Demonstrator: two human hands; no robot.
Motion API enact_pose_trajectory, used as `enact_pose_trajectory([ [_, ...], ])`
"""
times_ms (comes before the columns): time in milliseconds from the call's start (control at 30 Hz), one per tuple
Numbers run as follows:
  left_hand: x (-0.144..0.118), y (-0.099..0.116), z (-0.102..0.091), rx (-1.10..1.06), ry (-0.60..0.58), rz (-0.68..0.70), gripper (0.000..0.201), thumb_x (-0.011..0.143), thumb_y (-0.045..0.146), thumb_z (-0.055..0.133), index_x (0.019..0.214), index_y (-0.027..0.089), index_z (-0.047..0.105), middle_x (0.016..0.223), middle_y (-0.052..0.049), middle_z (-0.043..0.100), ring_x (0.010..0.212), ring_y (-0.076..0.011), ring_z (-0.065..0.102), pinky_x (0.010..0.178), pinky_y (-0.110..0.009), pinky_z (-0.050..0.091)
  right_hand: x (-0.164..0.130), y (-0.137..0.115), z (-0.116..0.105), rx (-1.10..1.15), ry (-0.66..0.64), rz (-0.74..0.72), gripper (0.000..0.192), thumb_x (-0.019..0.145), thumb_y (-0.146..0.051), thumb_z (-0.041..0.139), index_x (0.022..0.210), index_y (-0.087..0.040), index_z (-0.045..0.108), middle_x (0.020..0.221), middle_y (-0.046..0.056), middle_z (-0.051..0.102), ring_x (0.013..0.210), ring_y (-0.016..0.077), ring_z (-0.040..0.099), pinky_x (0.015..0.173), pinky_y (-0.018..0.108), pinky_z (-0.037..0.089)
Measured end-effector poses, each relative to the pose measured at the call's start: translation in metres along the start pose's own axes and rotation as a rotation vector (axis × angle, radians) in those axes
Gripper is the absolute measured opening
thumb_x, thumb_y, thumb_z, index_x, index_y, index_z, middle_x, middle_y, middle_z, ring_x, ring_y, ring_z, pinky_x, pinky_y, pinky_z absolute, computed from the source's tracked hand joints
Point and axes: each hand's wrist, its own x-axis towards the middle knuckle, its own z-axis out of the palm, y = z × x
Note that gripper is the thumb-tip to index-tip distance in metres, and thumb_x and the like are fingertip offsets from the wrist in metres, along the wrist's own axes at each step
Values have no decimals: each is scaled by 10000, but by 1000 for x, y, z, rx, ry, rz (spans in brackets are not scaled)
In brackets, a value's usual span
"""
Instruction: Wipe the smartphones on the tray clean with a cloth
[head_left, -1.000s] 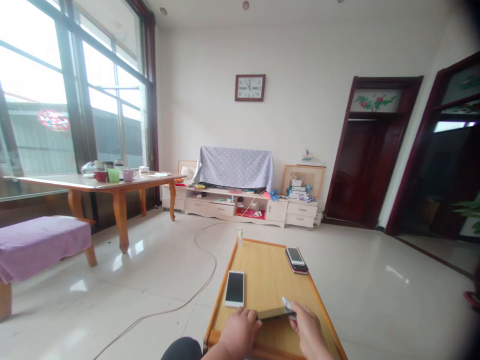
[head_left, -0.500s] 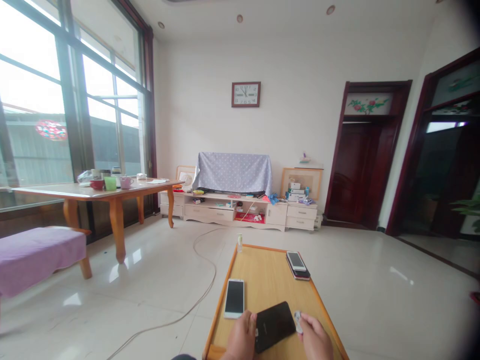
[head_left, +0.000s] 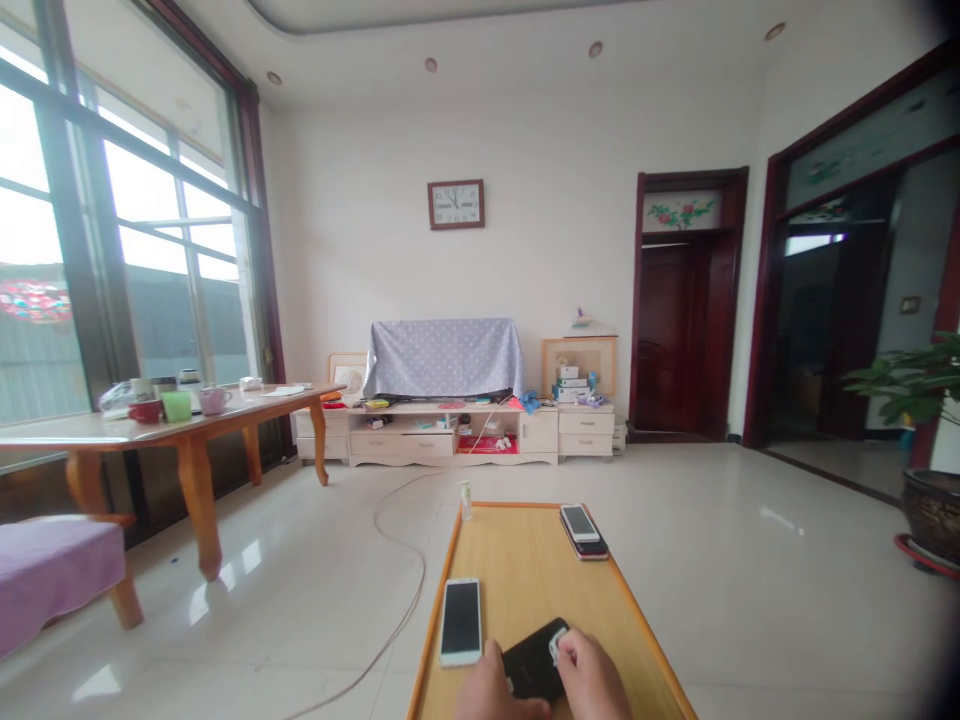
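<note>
Head camera shows the low wooden table [head_left: 525,560] with one black phone [head_left: 531,662] at its near edge, the left hand [head_left: 499,695] curled on its left side and the right hand [head_left: 592,675] pinching a small white piece [head_left: 556,647] against its top. One white-framed phone [head_left: 460,620] lies by the left edge. Two stacked phones [head_left: 582,530] sit at the far right corner, one small bottle [head_left: 466,499] at the far left corner.

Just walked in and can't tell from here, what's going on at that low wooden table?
A person holds a black phone flat on the low wooden table. The left hand steadies its near edge, while the right hand presses a small white pad against its dark surface. A white-framed phone lies alongside on the left, and a stack of two phones sits at the far right edge.
</note>
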Motion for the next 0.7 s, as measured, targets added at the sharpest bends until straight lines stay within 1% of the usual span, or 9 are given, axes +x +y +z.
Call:
enact_pose_trajectory([
  [67, 1, 3, 1, 91, -6, -7, 682, 506, 418, 811, 1091, 220, 521, 1080, -86, 691, 1026, -268, 653, 837, -339, 484, 2, 5, 2, -44, -4, -27, 192, 857, -262, 464, 740, -237, 614, 853, 47, 686, 781, 187, 647, 711, 259, 456],
  [167, 1, 9, 1, 217, -9, 2, 711, 525, 422, 795, 1151, 210, 534, 1218, -128, 640, 1144, -309, 613, 925, -381, 478, 2, 6, 3, -82, -7, -39, 192, 862, -228, 458, 749, -235, 613, 868, 47, 674, 770, 179, 642, 707, 254, 452],
  [300, 0, 13, -1, 328, -35, 23, 655, 555, 452, 794, 1127, 215, 582, 1269, -144, 589, 1127, -321, 614, 923, -409, 490, -2, 2, 4, -135, -9, -56, 209, 875, -207, 442, 755, -233, 611, 893, 50, 666, 773, 176, 643, 699, 249, 448],
  [367, -1, 13, -2, 366, -23, 38, 646, 560, 460, 798, 1122, 212, 600, 1281, -149, 570, 1130, -328, 600, 925, -426, 489, -4, 1, 2, -152, -5, -64, 221, 885, -204, 435, 761, -231, 616, 896, 49, 666, 766, 171, 640, 691, 246, 443],
  [467, 3, 8, -2, 444, 12, 66, 593, 625, 496, 750, 1132, 215, 621, 1303, -152, 541, 1175, -354, 548, 959, -472, 460, -3, 3, -3, -155, 10, -62, 206, 893, -219, 461, 797, -237, 643, 894, 40, 676, 761, 165, 639, 678, 238, 437],
  [533, 7, 2, 0, 466, 21, 88, 564, 679, 509, 696, 1165, 234, 621, 1305, -137, 538, 1191, -350, 525, 989, -481, 431, -1, 5, -8, -179, 37, -60, 192, 897, -232, 485, 840, -241, 668, 922, 46, 690, 789, 173, 647, 695, 243, 444],
  [600, 10, -5, 3, 451, 20, 117, 588, 687, 509, 675, 1215, 257, 607, 1289, -115, 553, 1193, -335, 517, 1016, -466, 407, 0, 4, -11, -237, 48, -78, 234, 917, -230, 462, 862, -236, 689, 951, 68, 705, 851, 196, 655, 748, 267, 458],
  [667, 10, -12, 5, 422, 21, 163, 637, 657, 497, 686, 1243, 264, 597, 1264, -98, 578, 1186, -323, 518, 1031, -436, 394, -3, 0, -12, -296, 10, -131, 309, 945, -236, 412, 900, -236, 717, 1016, 91, 724, 941, 229, 655, 829, 314, 468],
  [700, 9, -15, 7, 407, 25, 188, 659, 638, 483, 695, 1250, 257, 595, 1256, -95, 589, 1182, -319, 520, 1034, -422, 391, -8, -4, -11, -315, -28, -160, 337, 959, -261, 394, 958, -247, 731, 1085, 96, 727, 1012, 254, 648, 875, 349, 468],
])
